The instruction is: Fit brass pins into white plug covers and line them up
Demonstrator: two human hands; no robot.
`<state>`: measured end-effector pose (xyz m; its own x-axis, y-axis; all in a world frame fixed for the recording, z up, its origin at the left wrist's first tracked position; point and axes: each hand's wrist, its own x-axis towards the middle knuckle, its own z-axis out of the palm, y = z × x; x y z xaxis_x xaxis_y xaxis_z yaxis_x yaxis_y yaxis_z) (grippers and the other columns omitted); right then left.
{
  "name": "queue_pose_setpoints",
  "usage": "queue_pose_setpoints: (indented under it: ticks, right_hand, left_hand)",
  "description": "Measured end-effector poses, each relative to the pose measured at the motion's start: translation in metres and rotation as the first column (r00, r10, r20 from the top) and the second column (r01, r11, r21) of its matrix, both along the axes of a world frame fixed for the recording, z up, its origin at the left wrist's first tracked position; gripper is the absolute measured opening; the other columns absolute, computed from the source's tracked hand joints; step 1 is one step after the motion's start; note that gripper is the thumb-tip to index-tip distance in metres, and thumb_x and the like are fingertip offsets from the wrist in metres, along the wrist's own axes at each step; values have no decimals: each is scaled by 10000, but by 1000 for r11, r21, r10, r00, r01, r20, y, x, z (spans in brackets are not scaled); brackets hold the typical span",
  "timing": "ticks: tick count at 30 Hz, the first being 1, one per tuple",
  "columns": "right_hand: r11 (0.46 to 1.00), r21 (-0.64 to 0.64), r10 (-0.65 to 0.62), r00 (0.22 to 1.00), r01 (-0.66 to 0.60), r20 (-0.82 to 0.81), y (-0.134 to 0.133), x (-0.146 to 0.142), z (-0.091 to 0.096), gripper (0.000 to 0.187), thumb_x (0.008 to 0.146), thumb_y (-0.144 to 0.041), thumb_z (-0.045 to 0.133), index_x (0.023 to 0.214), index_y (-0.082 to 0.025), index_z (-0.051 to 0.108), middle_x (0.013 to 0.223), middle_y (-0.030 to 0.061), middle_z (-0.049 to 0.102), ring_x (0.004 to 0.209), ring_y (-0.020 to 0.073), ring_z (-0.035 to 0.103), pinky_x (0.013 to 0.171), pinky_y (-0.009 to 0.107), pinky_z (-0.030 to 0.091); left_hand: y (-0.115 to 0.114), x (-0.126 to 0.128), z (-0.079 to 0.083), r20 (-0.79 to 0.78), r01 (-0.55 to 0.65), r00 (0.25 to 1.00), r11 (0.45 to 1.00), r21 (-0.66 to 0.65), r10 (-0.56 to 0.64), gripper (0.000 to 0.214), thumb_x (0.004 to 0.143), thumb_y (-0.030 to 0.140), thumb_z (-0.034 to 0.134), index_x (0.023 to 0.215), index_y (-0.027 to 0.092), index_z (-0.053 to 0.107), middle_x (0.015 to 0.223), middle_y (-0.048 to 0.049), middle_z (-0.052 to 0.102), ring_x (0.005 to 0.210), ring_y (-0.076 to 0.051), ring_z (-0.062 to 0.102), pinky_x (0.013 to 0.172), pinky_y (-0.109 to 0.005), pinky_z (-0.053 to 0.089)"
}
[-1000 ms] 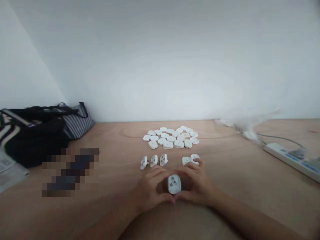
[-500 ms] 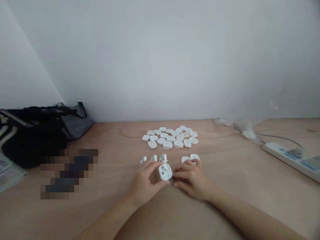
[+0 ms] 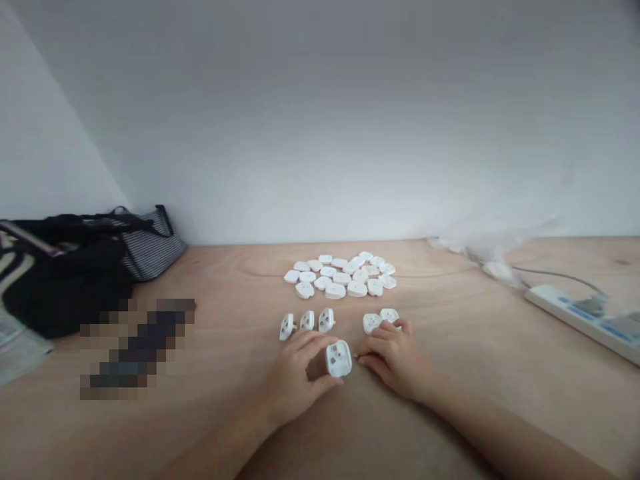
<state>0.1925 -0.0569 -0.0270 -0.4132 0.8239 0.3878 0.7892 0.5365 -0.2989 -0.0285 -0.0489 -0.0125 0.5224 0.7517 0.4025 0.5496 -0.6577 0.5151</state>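
Note:
My left hand (image 3: pixel 295 380) is shut on a white plastic plug adapter (image 3: pixel 339 358), gripping its edge with the socket face turned up. My right hand (image 3: pixel 393 357) rests on the wood with its fingers apart, the fingertips just beside that adapter. Its upper fingers reach the pair of white adapters (image 3: pixel 380 320) lying just beyond it. A row of three matching adapters (image 3: pixel 307 322) lies beyond my left hand. Farther off, a loose cluster of several white adapters (image 3: pixel 340 275) lies flat on the table.
The light wooden table (image 3: pixel 240 280) meets a white wall at the back. A black bag and striped bag (image 3: pixel 150 250) sit at the left, beside a pixelated object (image 3: pixel 137 347) and papers (image 3: pixel 17 343). A white power strip (image 3: pixel 575 317) and clear plastic (image 3: pixel 493 263) lie at the right.
The held adapter has moved down toward me in my left hand. My right hand has shifted slightly right and down, and no longer cups the adapter as it did a second ago.

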Motion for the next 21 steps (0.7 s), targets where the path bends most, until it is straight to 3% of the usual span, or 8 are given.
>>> queue_pose_setpoints:
  ticks: [8,14,21]
  right_hand:
    - [994,93,-63,998,60,24,5,4,-8,87,853,-182,566,775,-197,600,788,26,668,822,199,552,812,378,240]
    - [993,121,15,985,6,-174,3,7,-2,112,881,-173,507,811,-183,594,756,20,675,725,173,578,782,359,287]
    - [987,42,159,889,-157,-430,-7,-1,7,109,862,-257,565,850,-228,670,752,13,700,700,166,609,692,299,414]
  left_hand:
    - [0,0,-1,-15,18,1000,1000,-14,-19,456,669,274,773,1089,221,601,1051,-52,626,1007,-241,544,914,-362,411]
    - [-1,0,-1,-4,17,1000,999,-29,-17,443,674,285,766,1084,227,608,1050,-61,629,1010,-253,541,916,-370,407]
    - [0,1,-1,5,25,1000,999,-22,-25,431,676,299,764,1071,220,610,1028,-54,633,987,-243,550,889,-354,418]
